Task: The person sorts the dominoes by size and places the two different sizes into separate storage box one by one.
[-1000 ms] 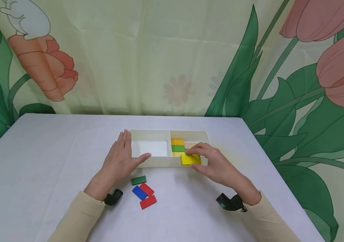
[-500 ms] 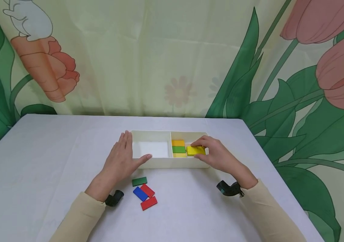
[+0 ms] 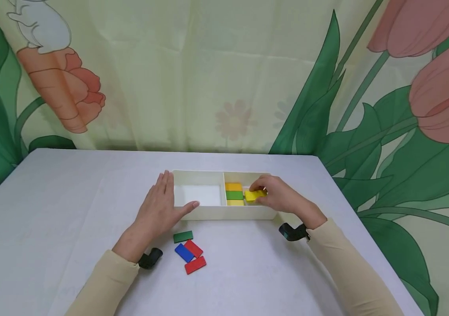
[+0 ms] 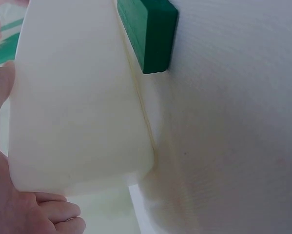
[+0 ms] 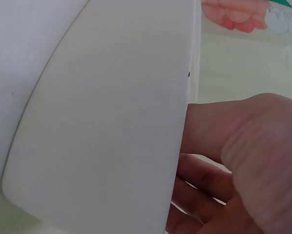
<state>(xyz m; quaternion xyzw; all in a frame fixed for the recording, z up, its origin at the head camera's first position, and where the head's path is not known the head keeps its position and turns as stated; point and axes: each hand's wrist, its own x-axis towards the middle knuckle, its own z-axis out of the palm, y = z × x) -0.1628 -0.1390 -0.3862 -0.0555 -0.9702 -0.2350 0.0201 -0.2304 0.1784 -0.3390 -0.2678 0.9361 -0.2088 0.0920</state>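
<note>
My right hand [image 3: 277, 193] reaches over the right compartment of a white two-part box [image 3: 208, 213] and pinches a yellow block [image 3: 253, 195] between thumb and fingers. Left of that block lie an orange block [image 3: 233, 187], a green block [image 3: 234, 195] and a pale yellow block [image 3: 235, 202] in a column along the divider. My left hand [image 3: 155, 206] rests against the box's left end, fingers straight, thumb over the front rim. In the right wrist view, the box wall [image 5: 107, 117] hides my right fingertips and the yellow block.
In front of the box, on the white-clothed table [image 3: 70, 219], lie a dark green block [image 3: 183, 236], a blue block [image 3: 185, 253], a red block [image 3: 193, 248] and a second red block [image 3: 195, 265]. A printed curtain [image 3: 149, 79] hangs behind the table.
My right hand has carried the yellow block from above the front wall back into the right compartment, beside the other blocks. My left hand keeps its place on the box.
</note>
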